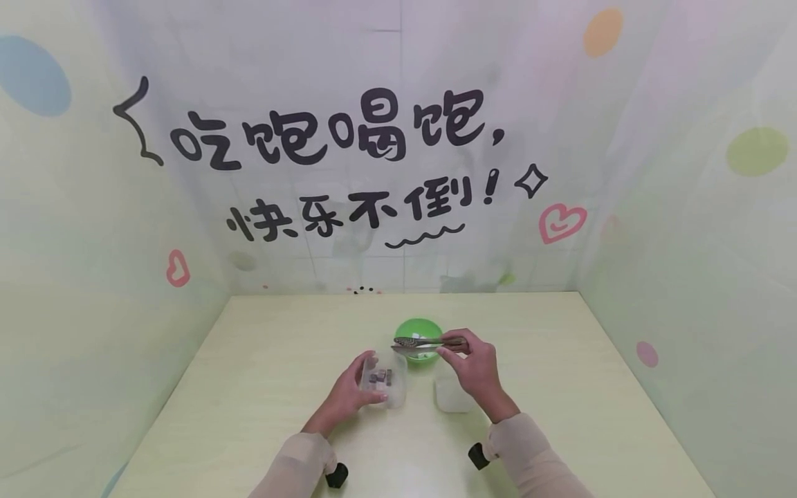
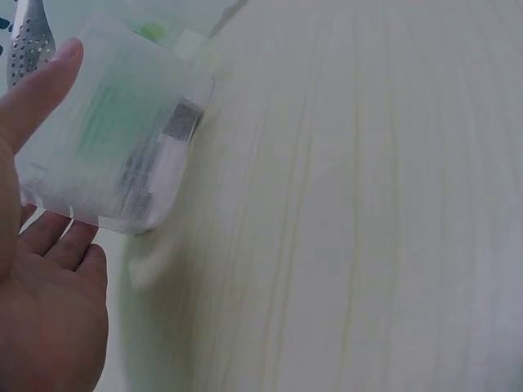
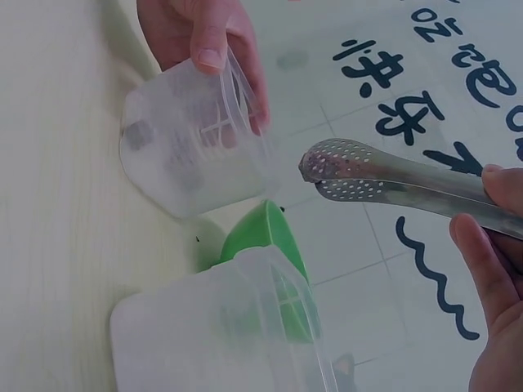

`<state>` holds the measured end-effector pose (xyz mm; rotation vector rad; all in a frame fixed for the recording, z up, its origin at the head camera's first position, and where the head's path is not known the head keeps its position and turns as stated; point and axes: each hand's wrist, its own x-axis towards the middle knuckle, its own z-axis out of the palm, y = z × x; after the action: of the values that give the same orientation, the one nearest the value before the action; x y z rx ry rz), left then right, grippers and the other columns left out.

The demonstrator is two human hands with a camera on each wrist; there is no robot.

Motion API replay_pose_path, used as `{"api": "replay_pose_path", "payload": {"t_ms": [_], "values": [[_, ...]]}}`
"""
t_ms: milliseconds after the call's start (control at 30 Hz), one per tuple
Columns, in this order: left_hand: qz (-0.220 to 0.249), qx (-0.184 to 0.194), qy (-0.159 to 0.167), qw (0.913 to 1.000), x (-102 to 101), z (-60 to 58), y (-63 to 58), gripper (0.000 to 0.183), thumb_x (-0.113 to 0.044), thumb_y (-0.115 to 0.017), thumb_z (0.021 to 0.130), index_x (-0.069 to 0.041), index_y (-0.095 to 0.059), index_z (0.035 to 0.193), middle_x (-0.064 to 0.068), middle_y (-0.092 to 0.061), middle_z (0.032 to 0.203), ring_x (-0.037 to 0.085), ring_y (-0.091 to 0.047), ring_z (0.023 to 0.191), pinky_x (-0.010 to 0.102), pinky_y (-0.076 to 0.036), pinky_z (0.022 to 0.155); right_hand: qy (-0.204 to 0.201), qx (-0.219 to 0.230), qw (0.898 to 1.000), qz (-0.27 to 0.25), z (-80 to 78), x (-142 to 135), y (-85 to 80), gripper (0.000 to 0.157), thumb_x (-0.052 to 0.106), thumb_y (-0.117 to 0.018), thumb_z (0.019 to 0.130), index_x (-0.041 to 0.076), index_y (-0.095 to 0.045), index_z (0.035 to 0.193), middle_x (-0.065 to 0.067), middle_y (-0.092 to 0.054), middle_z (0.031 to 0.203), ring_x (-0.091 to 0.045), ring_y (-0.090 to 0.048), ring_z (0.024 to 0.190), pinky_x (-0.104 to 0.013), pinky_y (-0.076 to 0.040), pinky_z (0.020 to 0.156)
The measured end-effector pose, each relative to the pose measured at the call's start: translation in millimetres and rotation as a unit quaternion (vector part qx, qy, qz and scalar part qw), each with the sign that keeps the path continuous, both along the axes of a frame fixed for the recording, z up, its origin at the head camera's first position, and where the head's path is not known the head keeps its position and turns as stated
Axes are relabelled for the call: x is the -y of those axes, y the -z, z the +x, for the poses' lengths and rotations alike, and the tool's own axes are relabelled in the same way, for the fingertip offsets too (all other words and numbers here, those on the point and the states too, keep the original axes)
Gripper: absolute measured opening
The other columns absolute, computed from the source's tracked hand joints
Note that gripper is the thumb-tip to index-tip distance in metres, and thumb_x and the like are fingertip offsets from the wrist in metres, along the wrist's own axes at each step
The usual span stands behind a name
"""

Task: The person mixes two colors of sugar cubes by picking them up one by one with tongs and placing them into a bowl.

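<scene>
My left hand point(image 1: 350, 391) grips a translucent plastic container point(image 1: 398, 391), with the thumb on the near side. Several small dark cubes point(image 1: 381, 377) lie at its bottom. In the left wrist view the thumb lies along the container point(image 2: 90, 122) and fingers support its other side. In my right hand point(image 1: 478, 365) is a pair of metal tongs point(image 3: 425, 184), pinched between thumb and fingers. Their perforated tips are close together above the edge between the container and the green bowl point(image 1: 418, 323). A small dark bit shows at the tips; whether they hold a cube is unclear.
A second translucent container point(image 1: 453, 397) stands on the table under my right hand, just right of the first. The green bowl sits behind both, with some white pieces inside. Printed fabric walls point(image 1: 398, 263) enclose the pale wooden table point(image 1: 261, 387) at the back and sides.
</scene>
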<state>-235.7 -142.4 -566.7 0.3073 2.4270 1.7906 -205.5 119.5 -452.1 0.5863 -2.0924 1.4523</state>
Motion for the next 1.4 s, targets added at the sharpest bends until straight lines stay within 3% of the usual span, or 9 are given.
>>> {"api": "replay_pose_path", "payload": {"t_ms": [500,733,1100,1400], "values": [[-0.008,-0.001,0.000,1.0000,-1.2,2.1,-1.0,0.095,-0.012,-0.086,0.071,-0.009,-0.032,0.150,0.022,-0.033,0.152,0.042,-0.025,0.140,0.051,-0.022,0.114,0.063,0.010,0.998,-0.011,-4.7,-8.5,6.8,0.021,-0.010,-0.076,0.075,-0.010,-0.065,0.094,-0.022,-0.071,0.084,-0.034,-0.071,0.073,-0.044,-0.060,0.068],[-0.014,0.006,-0.002,0.9999,-2.1,3.0,-1.8,0.095,-0.013,-0.086,0.072,-0.011,-0.032,0.150,0.020,-0.032,0.153,0.042,-0.025,0.141,0.051,-0.022,0.114,0.066,0.002,0.998,-0.019,-7.9,-10.9,11.3,0.023,-0.012,-0.076,0.075,-0.011,-0.064,0.095,-0.024,-0.070,0.087,-0.037,-0.071,0.074,-0.047,-0.059,0.068],[-0.013,0.010,-0.003,0.9999,-0.5,1.3,-1.1,0.095,-0.014,-0.085,0.074,-0.011,-0.030,0.151,0.020,-0.030,0.154,0.042,-0.024,0.141,0.053,-0.022,0.114,0.053,0.006,0.998,-0.030,-3.5,-4.1,12.2,0.023,-0.010,-0.076,0.076,-0.011,-0.065,0.095,-0.022,-0.071,0.086,-0.032,-0.071,0.073,-0.032,-0.060,0.068],[-0.012,0.003,0.006,0.9999,0.6,3.4,-2.3,0.093,-0.015,-0.084,0.074,-0.012,-0.031,0.151,0.020,-0.031,0.153,0.041,-0.025,0.141,0.050,-0.023,0.114,0.015,0.051,0.998,-0.032,-14.9,6.1,48.3,0.022,0.000,-0.078,0.079,0.004,-0.069,0.098,-0.011,-0.072,0.090,-0.018,-0.071,0.078,-0.031,-0.059,0.074]]}}
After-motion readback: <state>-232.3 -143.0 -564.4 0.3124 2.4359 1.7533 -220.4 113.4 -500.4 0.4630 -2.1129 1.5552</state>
